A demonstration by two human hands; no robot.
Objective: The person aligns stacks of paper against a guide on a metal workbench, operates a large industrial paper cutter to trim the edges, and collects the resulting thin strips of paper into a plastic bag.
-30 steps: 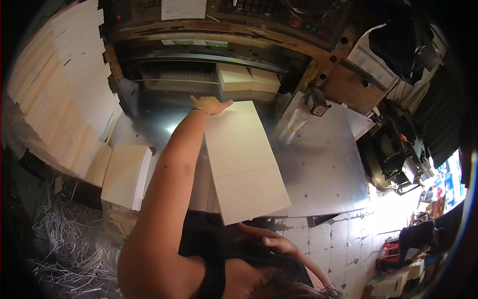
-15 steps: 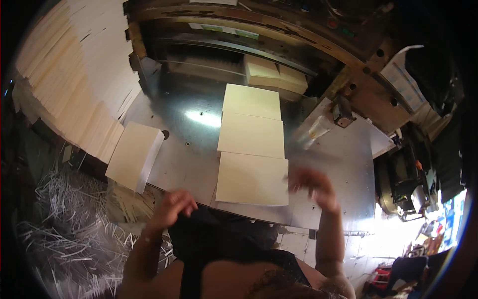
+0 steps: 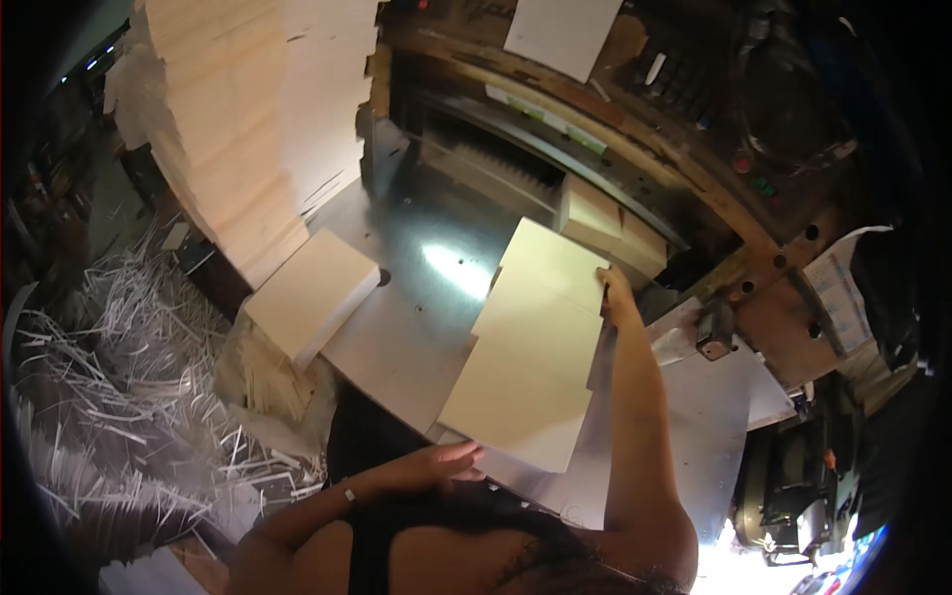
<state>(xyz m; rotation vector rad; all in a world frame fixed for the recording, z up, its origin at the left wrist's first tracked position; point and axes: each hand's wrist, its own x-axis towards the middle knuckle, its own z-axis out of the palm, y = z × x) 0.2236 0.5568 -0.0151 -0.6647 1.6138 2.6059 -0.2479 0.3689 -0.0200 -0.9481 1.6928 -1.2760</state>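
Note:
Three cream-coloured paper stacks lie in a row on the metal table: a far stack (image 3: pixel 557 260), a middle stack (image 3: pixel 536 321) and a near stack (image 3: pixel 521 402). My right hand (image 3: pixel 617 297) reaches along their right side, its fingers bent against the right edge of the far stack. At the row's near end, my left hand (image 3: pixel 451 464) has its fingers stretched out by the front left corner of the near stack, close to the table edge. The undersides of the left fingers are partly hidden.
Another paper stack (image 3: pixel 312 293) sits at the table's left edge beside a tall paper pile (image 3: pixel 263 119). Behind the row, more cut paper (image 3: pixel 605 226) lies under the cutting machine's crossbar (image 3: pixel 635 188). Paper shreds (image 3: pixel 129 367) heap at the left. A metal block (image 3: pixel 715 332) stands right.
My right hand has moved forward from beside the near stack to the far stack. My left hand has come right to the near stack's front. The view has turned and shifted.

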